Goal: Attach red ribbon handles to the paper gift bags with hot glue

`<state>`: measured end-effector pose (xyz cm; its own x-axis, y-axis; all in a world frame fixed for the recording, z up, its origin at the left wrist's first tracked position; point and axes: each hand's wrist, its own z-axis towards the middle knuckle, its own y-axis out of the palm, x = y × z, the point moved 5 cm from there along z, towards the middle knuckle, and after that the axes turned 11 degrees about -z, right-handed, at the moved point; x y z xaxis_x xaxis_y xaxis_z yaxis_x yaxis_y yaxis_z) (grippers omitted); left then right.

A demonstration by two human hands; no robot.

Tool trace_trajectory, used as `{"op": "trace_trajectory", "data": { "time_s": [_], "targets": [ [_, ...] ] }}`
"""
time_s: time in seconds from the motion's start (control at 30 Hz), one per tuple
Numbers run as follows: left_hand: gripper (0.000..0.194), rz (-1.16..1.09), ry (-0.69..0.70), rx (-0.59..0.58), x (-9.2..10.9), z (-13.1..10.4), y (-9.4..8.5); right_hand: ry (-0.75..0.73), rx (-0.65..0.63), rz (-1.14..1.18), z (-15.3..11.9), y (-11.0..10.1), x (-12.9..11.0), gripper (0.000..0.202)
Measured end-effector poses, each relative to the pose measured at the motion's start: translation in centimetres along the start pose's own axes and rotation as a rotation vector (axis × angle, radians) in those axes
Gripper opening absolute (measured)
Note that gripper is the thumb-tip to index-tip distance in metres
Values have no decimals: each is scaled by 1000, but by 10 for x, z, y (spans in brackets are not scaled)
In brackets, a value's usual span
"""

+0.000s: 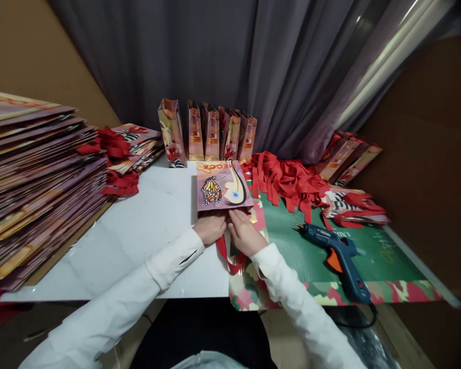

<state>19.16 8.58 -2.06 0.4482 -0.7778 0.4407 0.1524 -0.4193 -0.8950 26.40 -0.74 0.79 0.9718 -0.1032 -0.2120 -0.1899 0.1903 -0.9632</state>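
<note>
A paper bag with a butterfly print (223,187) lies in the middle of the table, its open edge facing me. My left hand (210,228) is at that edge, its fingertips hidden at the bag's mouth. Close beside it, my right hand (246,233) reaches the same edge, fingers together and partly inside or under the bag. A red ribbon (225,254) hangs down from between my hands onto the table. What either hand grips, if anything, is hidden by the bag and the hands themselves.
Tall stacks of flat bags (42,189) fill the left. Upright bags (211,134) line the back by the curtain. A heap of red ribbons (288,179) lies right of centre. A blue glue gun (340,256) rests on the green mat (288,246), with its cable over the front edge.
</note>
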Motion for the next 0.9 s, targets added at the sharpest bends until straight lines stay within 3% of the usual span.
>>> {"op": "trace_trajectory", "data": {
  "time_s": [0.1,0.2,0.5,0.73,0.9],
  "targets": [
    [42,36,-7,4,-1,-1,-2,34,-29,-52,19,21,6,44],
    [42,70,-16,12,1,-2,-4,75,-1,-104,20,29,6,44],
    [41,174,-68,81,13,-26,-2,132,-27,-125,23,24,10,33],
    [44,201,-63,86,11,-25,-1,153,-73,-117,24,16,36,32],
    [45,199,-72,91,11,-26,1,208,-94,-189,22,16,33,34]
  ]
}}
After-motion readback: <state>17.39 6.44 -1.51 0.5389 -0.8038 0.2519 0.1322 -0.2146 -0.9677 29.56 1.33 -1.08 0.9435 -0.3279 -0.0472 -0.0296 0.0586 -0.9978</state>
